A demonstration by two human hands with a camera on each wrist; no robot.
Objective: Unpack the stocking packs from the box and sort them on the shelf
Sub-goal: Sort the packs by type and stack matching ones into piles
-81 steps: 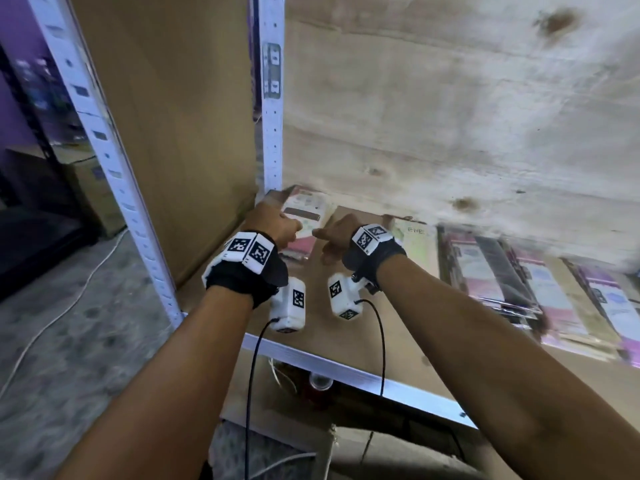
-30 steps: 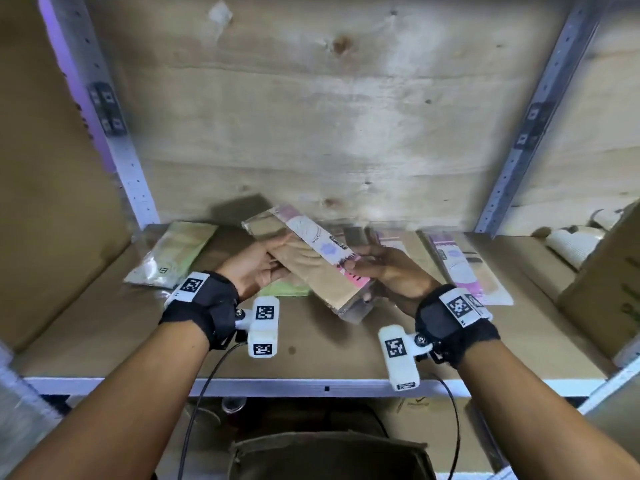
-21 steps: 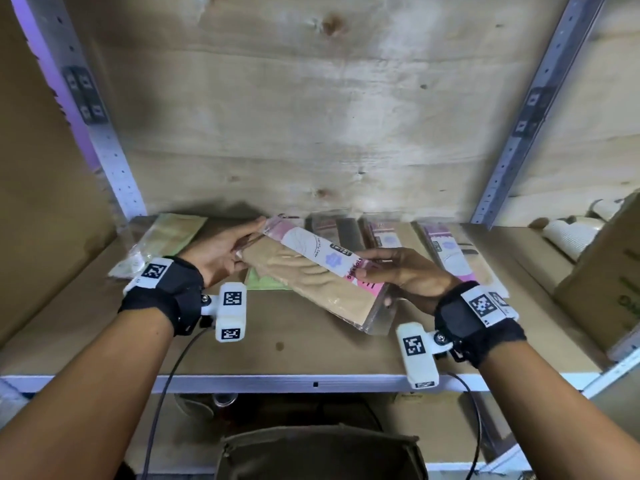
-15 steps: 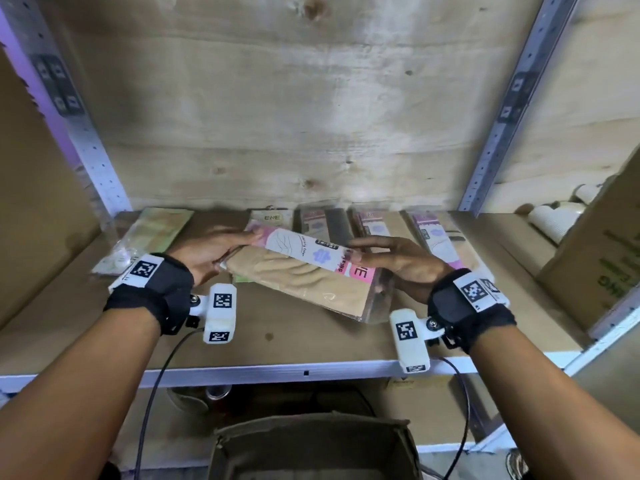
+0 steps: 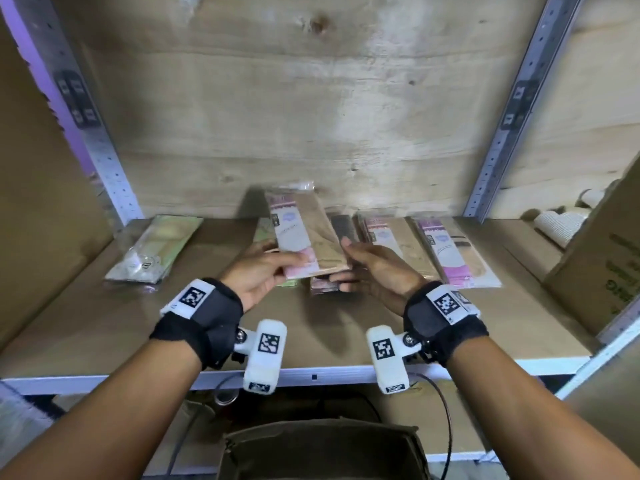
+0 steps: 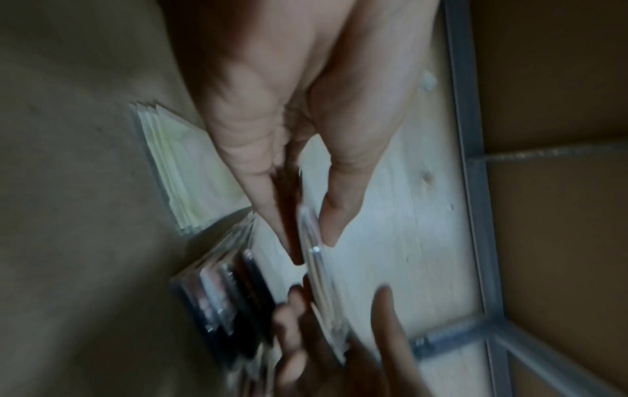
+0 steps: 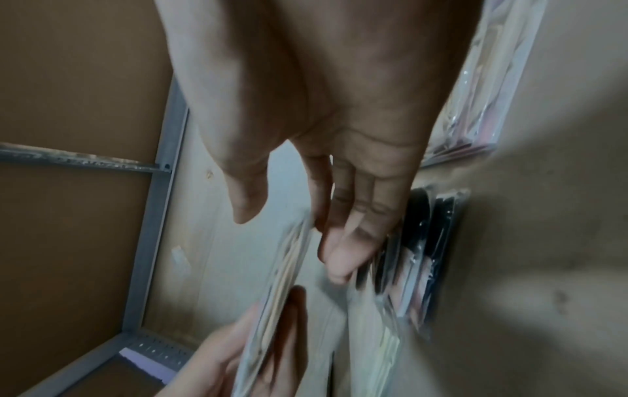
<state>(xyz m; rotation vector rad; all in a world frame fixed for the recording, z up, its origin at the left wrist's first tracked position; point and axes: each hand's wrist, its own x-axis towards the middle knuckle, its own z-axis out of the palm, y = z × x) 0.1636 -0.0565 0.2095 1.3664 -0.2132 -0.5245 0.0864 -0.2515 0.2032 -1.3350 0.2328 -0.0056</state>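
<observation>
A person's left hand [image 5: 263, 271] pinched the near end of a beige stocking pack [image 5: 308, 237] between thumb and fingers, holding it raised above the wooden shelf [image 5: 104, 323]. The right hand [image 5: 374, 271] had straight, relaxed fingers against the pack's right edge, thumb apart. The pack's pink and white label carried print too blurred to read. Beneath lay a dark pack [image 5: 341, 226]; to the right, two piles of pink-labelled packs [image 5: 446, 251]. A pale green pack [image 5: 156, 251] lay well apart at far left. A cardboard carton [image 5: 606, 258] with unreadable green lettering stood at the right. An open box [image 5: 322, 452] sat below the shelf's near edge.
</observation>
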